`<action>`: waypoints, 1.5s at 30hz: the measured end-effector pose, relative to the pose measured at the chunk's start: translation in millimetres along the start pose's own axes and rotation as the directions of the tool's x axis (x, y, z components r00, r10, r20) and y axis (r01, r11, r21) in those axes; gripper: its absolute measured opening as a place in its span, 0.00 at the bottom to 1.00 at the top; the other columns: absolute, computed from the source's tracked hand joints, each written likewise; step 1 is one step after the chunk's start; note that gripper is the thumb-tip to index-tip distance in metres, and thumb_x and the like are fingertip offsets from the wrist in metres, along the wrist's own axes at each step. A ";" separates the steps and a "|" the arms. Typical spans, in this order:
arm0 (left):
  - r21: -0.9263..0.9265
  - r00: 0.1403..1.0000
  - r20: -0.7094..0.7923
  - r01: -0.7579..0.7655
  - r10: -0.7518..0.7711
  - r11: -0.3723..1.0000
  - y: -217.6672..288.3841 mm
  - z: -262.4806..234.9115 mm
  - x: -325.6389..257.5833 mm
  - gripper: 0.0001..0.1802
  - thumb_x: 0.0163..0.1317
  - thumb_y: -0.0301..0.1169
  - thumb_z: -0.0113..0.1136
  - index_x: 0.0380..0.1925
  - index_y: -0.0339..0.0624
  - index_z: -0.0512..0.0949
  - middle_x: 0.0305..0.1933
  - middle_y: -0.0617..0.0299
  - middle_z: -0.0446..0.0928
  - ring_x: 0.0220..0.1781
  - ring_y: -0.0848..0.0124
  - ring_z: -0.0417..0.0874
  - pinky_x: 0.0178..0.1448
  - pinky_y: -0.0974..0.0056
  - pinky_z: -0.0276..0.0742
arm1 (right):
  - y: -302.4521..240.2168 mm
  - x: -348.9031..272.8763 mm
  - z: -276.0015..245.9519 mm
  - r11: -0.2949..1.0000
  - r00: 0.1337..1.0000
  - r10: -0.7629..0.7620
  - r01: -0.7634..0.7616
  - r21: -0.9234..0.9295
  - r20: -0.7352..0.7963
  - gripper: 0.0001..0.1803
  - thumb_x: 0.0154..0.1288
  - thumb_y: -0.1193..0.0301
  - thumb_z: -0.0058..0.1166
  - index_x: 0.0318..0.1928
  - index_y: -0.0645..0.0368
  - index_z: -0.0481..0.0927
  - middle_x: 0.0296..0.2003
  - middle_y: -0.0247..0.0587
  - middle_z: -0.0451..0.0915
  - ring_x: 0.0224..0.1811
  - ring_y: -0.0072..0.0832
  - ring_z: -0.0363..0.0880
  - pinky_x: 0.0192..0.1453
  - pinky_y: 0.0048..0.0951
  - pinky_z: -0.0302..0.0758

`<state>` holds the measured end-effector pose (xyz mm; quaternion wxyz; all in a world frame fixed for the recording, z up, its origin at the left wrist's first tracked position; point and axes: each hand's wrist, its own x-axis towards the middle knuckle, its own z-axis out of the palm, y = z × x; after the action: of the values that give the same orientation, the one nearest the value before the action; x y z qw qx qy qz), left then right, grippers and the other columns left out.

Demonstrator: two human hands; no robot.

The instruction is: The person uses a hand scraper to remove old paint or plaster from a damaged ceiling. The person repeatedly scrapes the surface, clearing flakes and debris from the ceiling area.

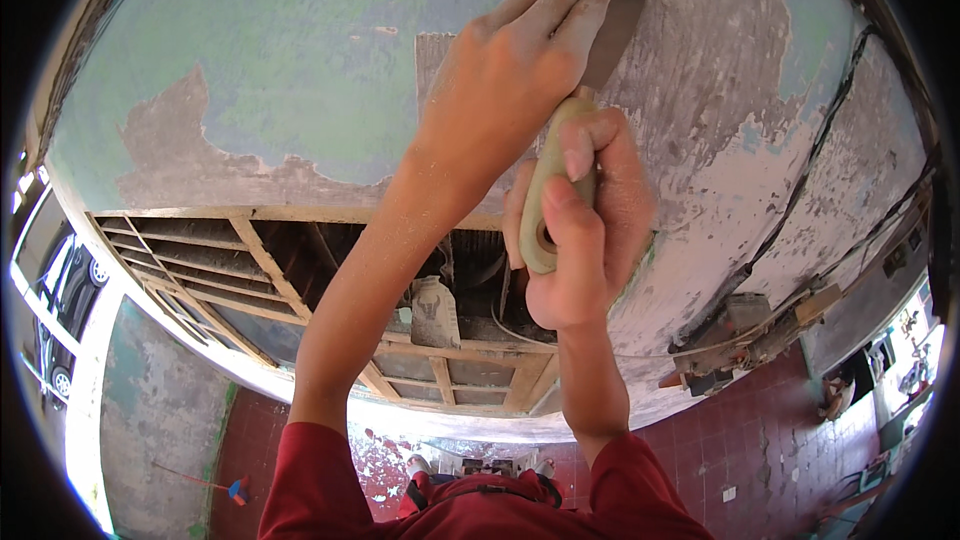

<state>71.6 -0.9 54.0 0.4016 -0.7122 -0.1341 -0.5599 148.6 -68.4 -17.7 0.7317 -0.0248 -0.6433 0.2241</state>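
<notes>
A putty knife with a wide metal blade (622, 15) and a pale greenish-yellow handle (545, 195) lies against the wall in front of me. My right hand (600, 210) is wrapped round its handle, thumb along the side. Flat over the blade rests my left hand (530, 50), its dusty fingers stretched out and pressing near the blade's far edge. The wall (300, 50) carries patchy green-blue paint. Around and to the right of the blade, the paint is off and grey scraped plaster (690, 60) shows.
Below the wall runs a wooden vent frame (270, 270) with slats and dark openings. Cables (815, 155) run down the wall at right, near a cluttered ledge (740, 330). Far below lies a red tiled floor (720, 450). A parked car (65, 285) shows outside at left.
</notes>
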 end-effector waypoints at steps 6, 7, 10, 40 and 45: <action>-0.044 0.983 0.179 -0.026 0.033 0.999 11.5 -27.1 -53.2 0.23 0.53 0.24 0.56 0.52 0.34 0.77 0.60 0.54 0.76 0.64 0.58 0.75 0.68 0.49 0.71 | 16.5 -80.5 -22.4 0.981 0.981 0.172 -0.163 -0.106 0.086 0.04 0.60 0.78 0.47 0.36 0.61 0.67 0.22 0.34 0.67 0.16 0.21 0.68 0.21 0.23 0.64; -0.050 0.978 0.207 -0.020 0.030 0.999 14.6 -35.5 -68.7 0.22 0.54 0.24 0.55 0.52 0.35 0.78 0.60 0.55 0.76 0.65 0.58 0.75 0.69 0.47 0.70 | 19.5 -101.3 -31.9 0.980 0.964 0.189 -0.172 -0.105 0.186 0.05 0.58 0.78 0.48 0.35 0.60 0.67 0.21 0.35 0.68 0.17 0.24 0.69 0.23 0.26 0.66; -0.017 0.942 0.330 0.069 -0.060 0.997 17.9 -69.0 -139.4 0.20 0.55 0.25 0.57 0.50 0.37 0.80 0.59 0.56 0.77 0.65 0.57 0.74 0.67 0.48 0.71 | 13.2 -163.6 -55.3 0.910 0.817 0.384 -0.414 -0.028 0.430 0.06 0.57 0.78 0.48 0.36 0.60 0.69 0.20 0.35 0.68 0.20 0.29 0.71 0.27 0.30 0.68; 0.345 -0.403 0.807 0.915 0.431 0.208 299.9 -139.2 -606.6 0.26 0.62 0.45 0.57 0.57 0.45 0.75 0.46 0.50 0.81 0.44 0.61 0.82 0.51 0.57 0.77 | 56.2 -418.7 -38.3 0.507 0.202 0.751 -0.787 -0.352 0.629 0.19 0.65 0.81 0.43 0.56 0.55 0.71 0.38 0.46 0.76 0.40 0.39 0.76 0.48 0.39 0.70; 0.388 -0.433 0.775 0.901 0.460 0.195 309.1 -130.3 -601.5 0.26 0.63 0.49 0.57 0.55 0.45 0.76 0.42 0.50 0.82 0.38 0.61 0.84 0.47 0.57 0.79 | 56.3 -424.4 -65.2 0.400 0.197 0.871 -0.815 -0.418 0.450 0.26 0.63 0.81 0.44 0.62 0.51 0.68 0.42 0.52 0.79 0.44 0.40 0.80 0.48 0.38 0.73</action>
<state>-22.9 -137.6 -614.4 -0.5681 -0.7204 -0.3722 0.1406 163.4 -154.2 -442.0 0.2348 -0.3300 -0.7285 0.5525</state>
